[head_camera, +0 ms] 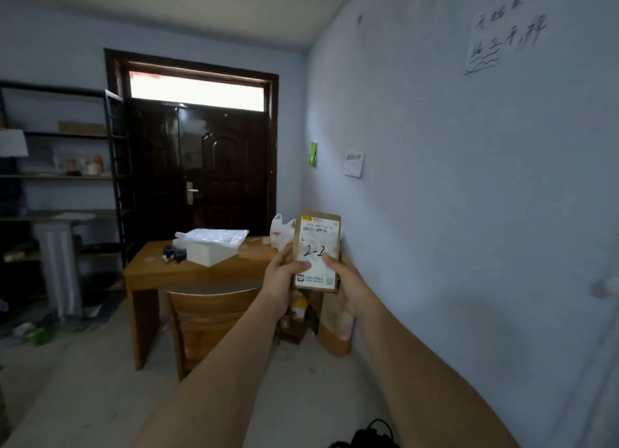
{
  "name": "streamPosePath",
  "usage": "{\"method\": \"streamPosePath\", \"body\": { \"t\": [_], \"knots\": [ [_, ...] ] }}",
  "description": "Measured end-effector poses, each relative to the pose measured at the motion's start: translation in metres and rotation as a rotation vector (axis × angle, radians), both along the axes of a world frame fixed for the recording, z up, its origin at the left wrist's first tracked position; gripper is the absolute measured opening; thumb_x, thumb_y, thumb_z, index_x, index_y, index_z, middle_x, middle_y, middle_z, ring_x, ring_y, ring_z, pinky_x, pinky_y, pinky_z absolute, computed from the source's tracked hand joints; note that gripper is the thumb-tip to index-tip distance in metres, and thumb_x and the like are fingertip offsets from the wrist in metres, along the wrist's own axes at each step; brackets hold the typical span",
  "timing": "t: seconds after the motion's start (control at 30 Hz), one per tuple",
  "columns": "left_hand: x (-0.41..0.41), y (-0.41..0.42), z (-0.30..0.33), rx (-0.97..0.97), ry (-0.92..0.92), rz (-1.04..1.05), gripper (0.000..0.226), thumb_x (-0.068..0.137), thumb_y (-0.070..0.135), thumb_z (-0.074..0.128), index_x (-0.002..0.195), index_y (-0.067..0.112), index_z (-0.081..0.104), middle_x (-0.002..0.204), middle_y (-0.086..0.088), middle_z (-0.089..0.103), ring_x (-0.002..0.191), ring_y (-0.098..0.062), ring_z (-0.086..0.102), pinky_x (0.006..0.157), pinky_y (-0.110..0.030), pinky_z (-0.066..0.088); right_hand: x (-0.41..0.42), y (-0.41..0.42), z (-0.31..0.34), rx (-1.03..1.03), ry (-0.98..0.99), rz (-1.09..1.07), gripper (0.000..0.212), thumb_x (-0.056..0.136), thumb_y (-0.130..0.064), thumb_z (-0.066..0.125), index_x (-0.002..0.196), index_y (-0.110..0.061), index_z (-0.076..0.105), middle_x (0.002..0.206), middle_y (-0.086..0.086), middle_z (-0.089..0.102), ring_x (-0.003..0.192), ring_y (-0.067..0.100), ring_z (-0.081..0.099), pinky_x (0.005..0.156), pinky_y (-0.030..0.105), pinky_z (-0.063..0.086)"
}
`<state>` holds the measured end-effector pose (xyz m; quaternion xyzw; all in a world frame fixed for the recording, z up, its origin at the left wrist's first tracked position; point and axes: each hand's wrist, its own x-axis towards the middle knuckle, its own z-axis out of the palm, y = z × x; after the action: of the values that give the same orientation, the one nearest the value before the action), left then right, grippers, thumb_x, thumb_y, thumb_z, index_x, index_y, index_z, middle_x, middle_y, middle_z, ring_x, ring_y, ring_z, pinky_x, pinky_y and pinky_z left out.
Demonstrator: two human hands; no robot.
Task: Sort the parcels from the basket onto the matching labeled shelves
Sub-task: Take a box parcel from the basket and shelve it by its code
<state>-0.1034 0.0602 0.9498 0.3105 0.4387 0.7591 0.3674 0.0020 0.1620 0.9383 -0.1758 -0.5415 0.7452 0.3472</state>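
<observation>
Up in front of the wooden table (pixel 201 273), both hands hold a flat brown cardboard parcel (pixel 316 251) upright. Its white label says 2-2. Left hand (pixel 284 277) and right hand (pixel 345 280) grip its sides, thumbs pressing the label.

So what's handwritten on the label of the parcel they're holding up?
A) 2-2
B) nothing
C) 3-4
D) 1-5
A: the brown parcel, held upright between the left hand and right hand, shows "2-2" in black marker on its white label.

Parcel (pixel 316 251) upright between both hands
</observation>
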Motion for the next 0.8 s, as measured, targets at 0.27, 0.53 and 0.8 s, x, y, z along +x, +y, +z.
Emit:
{"method": "streamPosePath", "body": {
  "t": [0.27,0.53,0.8],
  "knots": [
    [0.008,0.017,-0.026,0.048,-0.193,-0.013,0.063,0.075,-0.005,0.062,0.133,0.018,0.051,0.116,-0.014,0.067,0.104,-0.035,0.065,0.084,-0.047,0.055,-0.014,-0.008,-0.022,-0.031,0.104,-0.125,0.052,0.079,-0.029,0.071,0.129,-0.026,0.056,0.109,0.009,0.071,0.101,0.031,0.068,0.092,0.056,0.050],
    [0.003,0.012,-0.033,-0.002,-0.206,0.035,0.064,0.071,-0.002,0.064,0.128,0.024,0.056,0.114,-0.010,0.069,0.102,-0.032,0.067,0.091,-0.051,0.052,-0.019,-0.027,-0.027,-0.156,0.147,-0.188,0.039,0.087,-0.021,0.065,0.126,-0.019,0.058,0.104,0.007,0.072,0.093,0.026,0.071,0.071,0.036,0.058],
    [0.007,0.009,-0.053,0.007,-0.190,0.013,0.058,0.069,0.002,0.063,0.123,0.023,0.061,0.113,-0.008,0.069,0.106,-0.032,0.065,0.088,-0.043,0.054,-0.006,-0.040,-0.036,-0.141,0.133,-0.202,0.039,0.089,-0.018,0.062,0.128,-0.019,0.056,0.106,0.007,0.072,0.090,0.022,0.071,0.063,0.031,0.056]
  ]
}}
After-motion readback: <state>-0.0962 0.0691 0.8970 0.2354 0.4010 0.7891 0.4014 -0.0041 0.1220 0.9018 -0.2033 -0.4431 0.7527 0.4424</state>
